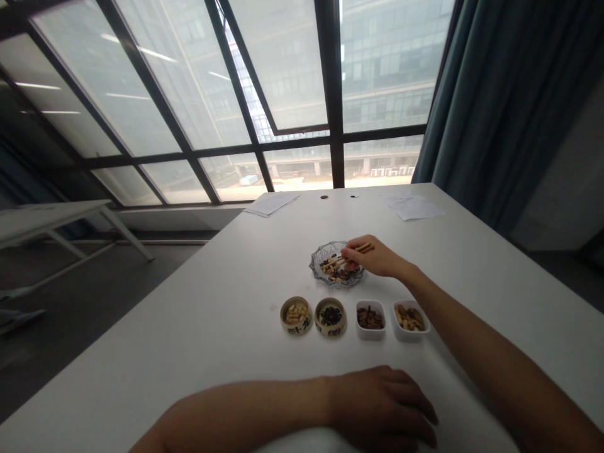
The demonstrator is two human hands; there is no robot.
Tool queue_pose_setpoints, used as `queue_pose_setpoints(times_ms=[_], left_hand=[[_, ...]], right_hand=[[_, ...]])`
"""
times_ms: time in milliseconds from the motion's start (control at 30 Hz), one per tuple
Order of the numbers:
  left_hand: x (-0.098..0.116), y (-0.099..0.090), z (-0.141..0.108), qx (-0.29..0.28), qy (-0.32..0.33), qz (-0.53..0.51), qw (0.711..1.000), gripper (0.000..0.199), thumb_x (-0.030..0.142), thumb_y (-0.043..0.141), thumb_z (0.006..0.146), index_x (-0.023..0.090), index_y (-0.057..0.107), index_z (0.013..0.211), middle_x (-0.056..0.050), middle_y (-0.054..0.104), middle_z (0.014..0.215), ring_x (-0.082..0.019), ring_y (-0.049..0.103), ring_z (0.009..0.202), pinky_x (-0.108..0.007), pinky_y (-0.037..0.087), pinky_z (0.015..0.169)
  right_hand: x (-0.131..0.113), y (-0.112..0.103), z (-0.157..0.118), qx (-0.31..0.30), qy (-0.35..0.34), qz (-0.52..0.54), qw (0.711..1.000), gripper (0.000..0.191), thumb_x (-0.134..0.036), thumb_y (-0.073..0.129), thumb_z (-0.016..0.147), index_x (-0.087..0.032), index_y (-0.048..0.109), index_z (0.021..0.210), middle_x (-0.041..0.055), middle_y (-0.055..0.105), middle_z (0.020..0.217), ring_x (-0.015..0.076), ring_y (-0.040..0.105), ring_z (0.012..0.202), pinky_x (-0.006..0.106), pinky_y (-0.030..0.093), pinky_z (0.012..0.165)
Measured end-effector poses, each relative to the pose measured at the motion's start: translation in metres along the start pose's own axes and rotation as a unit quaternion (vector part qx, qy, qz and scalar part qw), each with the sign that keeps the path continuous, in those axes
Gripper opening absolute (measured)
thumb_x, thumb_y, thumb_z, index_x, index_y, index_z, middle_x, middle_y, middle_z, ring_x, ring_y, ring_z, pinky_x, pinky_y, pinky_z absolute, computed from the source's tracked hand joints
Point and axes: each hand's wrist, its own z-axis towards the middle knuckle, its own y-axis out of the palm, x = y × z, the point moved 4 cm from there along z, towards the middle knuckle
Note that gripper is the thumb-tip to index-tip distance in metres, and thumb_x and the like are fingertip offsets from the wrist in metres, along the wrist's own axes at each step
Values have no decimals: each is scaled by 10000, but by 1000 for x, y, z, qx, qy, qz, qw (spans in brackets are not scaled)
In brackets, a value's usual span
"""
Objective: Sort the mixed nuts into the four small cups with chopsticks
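My right hand grips a pair of wooden chopsticks over a clear glass bowl with a scalloped rim. The chopstick tips reach into mixed dark, brown and pale pieces in that bowl. Palm down near the table's front, my left hand rests with fingers loosely stretched, holding nothing. Between my hands stand a round pot of pale peanut-like pieces, a similar pot of dark beans, a white tub of dark brown pieces and a white tub of tan pieces.
The containers stand in a row on a white table. Paper sheets lie at the far left and a second set of papers at the far right. Beyond are windows and a blue curtain; another table stands left.
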Motion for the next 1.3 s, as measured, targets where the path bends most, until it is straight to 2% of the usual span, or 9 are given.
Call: queue_pose_setpoints(times_ms=[100,267,400,533,767,900,1133,1233,1300], left_hand=[[0,0,1,-10,-8,2,1000,370,396,483,978,181,689,1198,-79,667,1376,-208,608,1294,-326,400,1218],[0,0,-1,-7,-9,2,1000,373,395,481,981,181,689,1204,-78,664,1378,-214,599,1319,-326,396,1223],[0,1,-2,-4,-11,5,1000,376,396,474,986,187,694,1207,-69,659,1384,-211,590,1329,-311,373,1235],[0,1,-3,-3,-7,5,1000,409,438,463,1002,179,697,1215,-63,657,1390,-211,579,1328,-306,377,1228],[1,0,-2,-5,-3,7,1000,387,417,497,987,170,698,1206,-77,662,1375,-222,590,1314,-323,384,1224],[1,0,-1,-7,-5,11,1000,396,405,469,991,172,700,1213,-71,659,1381,-214,591,1313,-306,359,1239],[2,-1,-1,11,2,10,1000,408,386,448,995,154,719,1194,-73,664,1361,-219,591,1281,-328,392,1210],[2,-1,-2,23,4,8,1000,396,384,464,988,157,720,1188,-70,666,1352,-218,596,1272,-329,408,1194],[2,-2,-2,23,5,7,1000,387,377,472,983,157,718,1184,-71,669,1345,-218,598,1271,-329,415,1188]], right_hand=[[0,-14,2,55,-26,-53,997,326,-452,764,884,-176,723,716,63,741,657,228,755,643,262,573,538],[-2,-39,4,117,-28,15,993,474,-616,795,824,-163,705,718,100,741,689,234,767,643,275,621,549],[2,-50,5,170,-27,13,985,526,-663,806,787,-153,707,708,108,732,674,236,768,617,254,616,508],[8,-46,6,170,-15,11,985,536,-672,801,787,-151,710,703,116,737,669,241,765,598,260,615,484],[18,-36,9,139,-13,-37,990,558,-694,749,828,-156,698,688,117,749,683,227,760,608,260,611,498],[19,-39,9,156,-19,-43,987,559,-686,741,841,-148,705,692,122,752,671,232,765,593,257,616,499],[5,-59,6,225,-6,26,974,502,-592,793,848,-126,712,679,126,741,610,243,769,548,232,622,467],[-9,-77,-1,225,5,48,973,464,-539,803,867,-125,720,674,138,745,615,241,767,539,231,619,453],[-18,-91,-10,192,30,50,980,462,-528,812,865,-120,729,666,155,750,625,244,767,543,233,620,460]])
